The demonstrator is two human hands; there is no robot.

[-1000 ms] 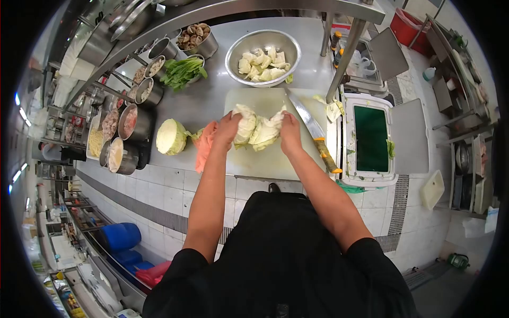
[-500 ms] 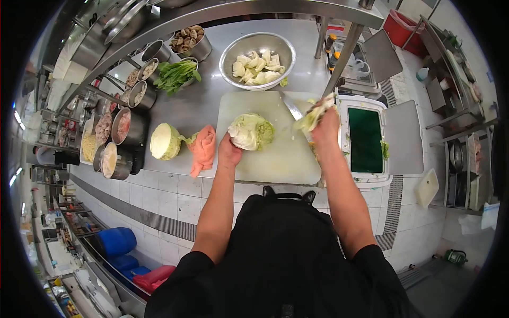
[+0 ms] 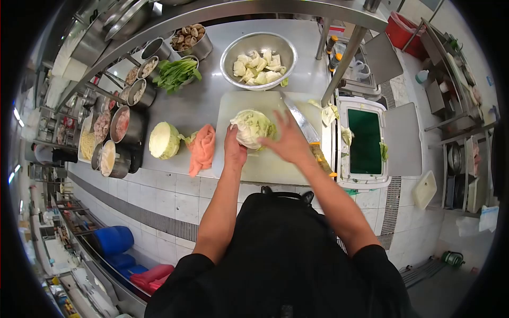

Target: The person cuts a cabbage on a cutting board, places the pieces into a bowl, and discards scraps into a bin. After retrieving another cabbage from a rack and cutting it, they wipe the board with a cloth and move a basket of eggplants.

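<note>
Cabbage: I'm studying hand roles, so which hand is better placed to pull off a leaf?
Probably the right: the right hand is open, fingers spread, at the cabbage's right side, while the left hand holds its left side.

Left hand (image 3: 235, 149) holds cabbage (image 3: 252, 128) (right hand (image 3: 291, 142) spread).

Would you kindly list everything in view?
Table: 1, silver, centre
Board: 1, white, on table
Cabbage: 1, pale green, on board
Cut cabbage: 1, pale, left
Cloth: 1, orange, beside board
Knife: 1, silver, board's right
Bowl: 1, silver, behind board
Cabbage pieces: many, pale, in bowl
Greens: 1 bunch, green, upper left
Pots: several, silver, left
Bin: 1, white, right
Drums: several, blue, lower left
Left hand: 1, bare, on cabbage
Right hand: 1, bare, by cabbage
</note>
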